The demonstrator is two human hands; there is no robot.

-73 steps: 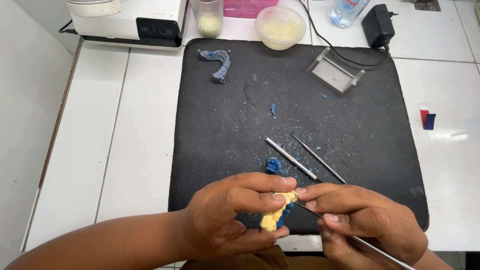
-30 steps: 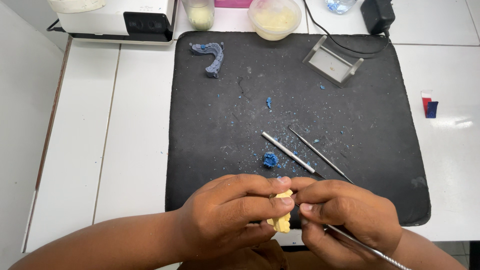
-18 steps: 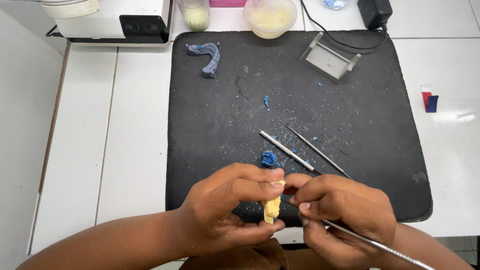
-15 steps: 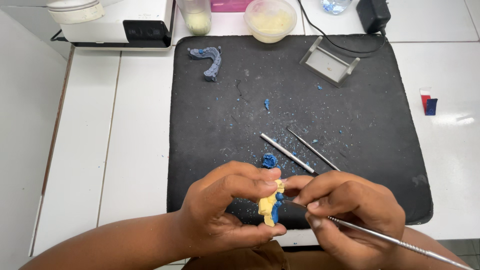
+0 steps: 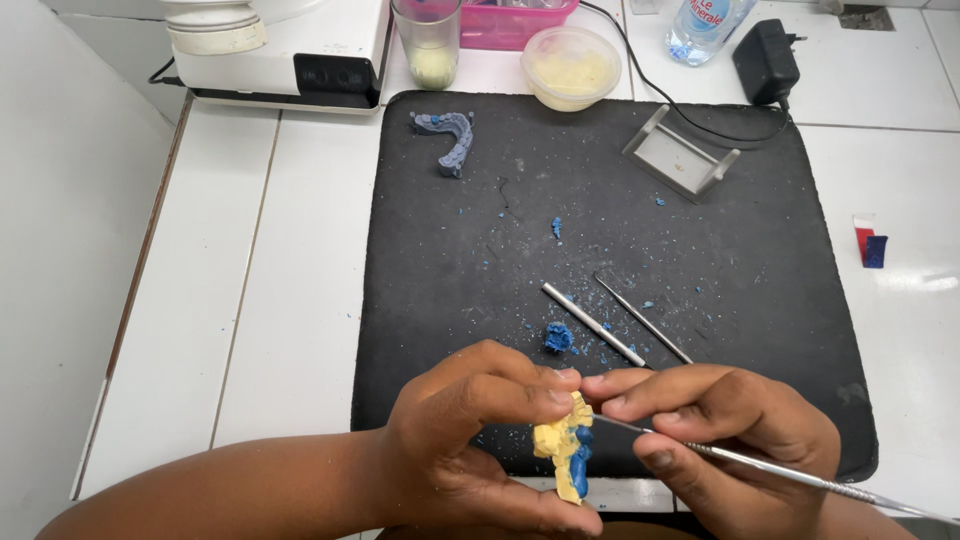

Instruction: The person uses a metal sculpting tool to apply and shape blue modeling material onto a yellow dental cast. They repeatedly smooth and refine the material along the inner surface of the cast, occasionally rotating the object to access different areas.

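Note:
My left hand (image 5: 470,440) pinches a small yellow dental cast (image 5: 560,450) with blue wax on it, held over the front edge of the black mat (image 5: 460,250). My right hand (image 5: 720,430) grips a thin metal carving tool (image 5: 790,475) like a pen, its tip touching the blue part of the cast. Two more metal instruments (image 5: 615,322) lie on the mat just beyond my fingers, next to a lump of blue wax (image 5: 557,337).
A blue-grey dental arch model (image 5: 448,135) lies at the mat's far left. A grey metal stand (image 5: 680,155), yellow-filled plastic bowl (image 5: 572,68), glass cup (image 5: 428,45), white machine (image 5: 280,45), black power adapter (image 5: 765,62) and a red and blue piece (image 5: 870,243) surround it.
My hands lifted and turned the cast so its blue side faces up. The tool tip came onto the cast. The view shifted slightly.

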